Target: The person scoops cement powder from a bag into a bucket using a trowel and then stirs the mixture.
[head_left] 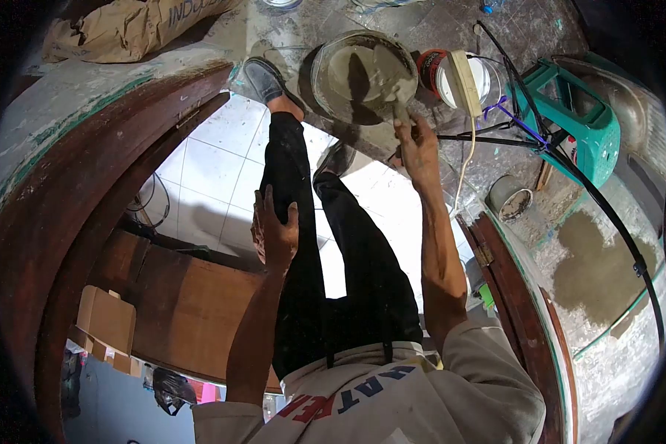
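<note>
My right hand point(420, 152) is closed around the handle of a mortar-coated trowel point(402, 109). The trowel's blade end dips into the near right side of a round bucket point(316, 78), and its shape is partly lost in the mix. Wet grey mortar point(385, 65) fills part of the bucket, with a dark shadow across it. My left hand point(275, 231) rests against my left leg near the knee, fingers spread, holding nothing.
Right of the bucket stand a red-and-white pail point(431, 70) and a power strip point(463, 81) with its cord. A teal plastic stool point(607, 133), black poles and a small pot point(505, 194) lie further right. Wooden door frames point(89, 177) flank me; a paper sack point(118, 33) lies upper left.
</note>
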A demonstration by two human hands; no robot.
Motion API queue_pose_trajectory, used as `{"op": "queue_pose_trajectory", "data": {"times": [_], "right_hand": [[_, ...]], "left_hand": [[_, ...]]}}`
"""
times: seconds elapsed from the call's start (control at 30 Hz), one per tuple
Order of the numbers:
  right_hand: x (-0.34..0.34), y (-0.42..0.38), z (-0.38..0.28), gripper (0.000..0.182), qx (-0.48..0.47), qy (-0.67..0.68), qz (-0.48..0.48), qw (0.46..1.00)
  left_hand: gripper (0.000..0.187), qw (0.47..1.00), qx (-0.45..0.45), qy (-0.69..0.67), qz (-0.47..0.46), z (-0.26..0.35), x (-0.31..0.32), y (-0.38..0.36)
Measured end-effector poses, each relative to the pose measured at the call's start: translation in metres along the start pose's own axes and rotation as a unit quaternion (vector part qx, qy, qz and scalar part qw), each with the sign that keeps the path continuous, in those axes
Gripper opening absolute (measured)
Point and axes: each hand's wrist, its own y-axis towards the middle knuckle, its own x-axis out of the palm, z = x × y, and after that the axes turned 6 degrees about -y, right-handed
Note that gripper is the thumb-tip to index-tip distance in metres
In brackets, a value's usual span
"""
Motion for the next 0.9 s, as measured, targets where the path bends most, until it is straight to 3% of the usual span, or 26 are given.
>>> {"op": "queue_pose_trajectory", "data": {"times": [0.03, 0.07, 0.1, 0.17, 0.23, 0.3, 0.4, 0.5, 0.53, 0.63, 0.67, 0.77, 0.8, 0.83, 0.9], "right_hand": [[0.005, -0.002, -0.001, 0.051, -0.152, -0.060, 0.085, 0.983], [0.009, -0.006, -0.004, 0.048, -0.155, -0.295, 0.107, 0.937], [0.012, -0.010, -0.002, 0.048, -0.148, -0.296, 0.107, 0.937], [0.022, 0.004, 0.000, 0.045, -0.021, -0.505, -0.032, 0.862], [0.022, -0.012, 0.000, 0.041, -0.089, -0.442, 0.014, 0.893], [0.016, -0.033, -0.009, 0.041, -0.098, -0.505, -0.028, 0.857], [0.015, -0.054, -0.022, 0.039, -0.142, -0.500, -0.037, 0.854], [0.036, -0.045, 0.005, 0.036, -0.163, -0.522, -0.045, 0.836], [0.045, -0.030, 0.017, 0.035, -0.131, -0.527, -0.080, 0.836], [0.051, 0.004, 0.038, 0.035, -0.134, -0.560, -0.068, 0.815], [0.042, -0.003, 0.023, 0.032, -0.169, -0.541, -0.026, 0.824], [0.023, -0.037, -0.018, 0.035, -0.145, -0.509, -0.024, 0.848], [0.025, -0.046, -0.015, 0.040, -0.165, -0.532, -0.014, 0.830], [0.031, -0.050, -0.016, 0.046, -0.126, -0.561, -0.062, 0.816], [0.050, -0.048, 0.005, 0.047, -0.132, -0.539, -0.054, 0.830]], "left_hand": [[0.072, 1.000, 0.008, 0.005, 0.005, 0.000, 0.001, 0.000], [0.072, 1.000, 0.017, 0.011, 0.008, -0.001, 0.001, -0.002], [0.072, 1.000, 0.018, 0.014, 0.002, -0.003, 0.000, -0.008], [0.073, 1.000, 0.015, 0.003, 0.000, 0.001, -0.003, -0.002], [0.073, 1.000, 0.015, 0.009, 0.005, 0.003, -0.002, 0.010], [0.074, 0.999, 0.006, 0.028, -0.029, -0.005, -0.005, -0.011], [0.074, 1.000, 0.011, 0.011, -0.007, -0.004, -0.002, 0.001], [0.075, 1.000, 0.011, 0.010, -0.016, -0.001, -0.003, 0.000], [0.075, 1.000, 0.013, 0.011, -0.018, -0.002, -0.003, 0.001], [0.075, 1.000, 0.014, 0.004, -0.021, -0.005, -0.003, -0.002], [0.074, 1.000, 0.008, 0.008, -0.022, -0.003, -0.004, -0.001], [0.074, 1.000, -0.002, 0.011, -0.028, -0.001, -0.006, -0.002], [0.074, 1.000, -0.003, 0.009, -0.029, 0.001, -0.005, 0.001], [0.074, 1.000, 0.001, 0.007, -0.028, 0.001, -0.004, 0.004], [0.074, 1.000, 0.008, 0.005, -0.024, -0.004, -0.003, 0.002]]}}
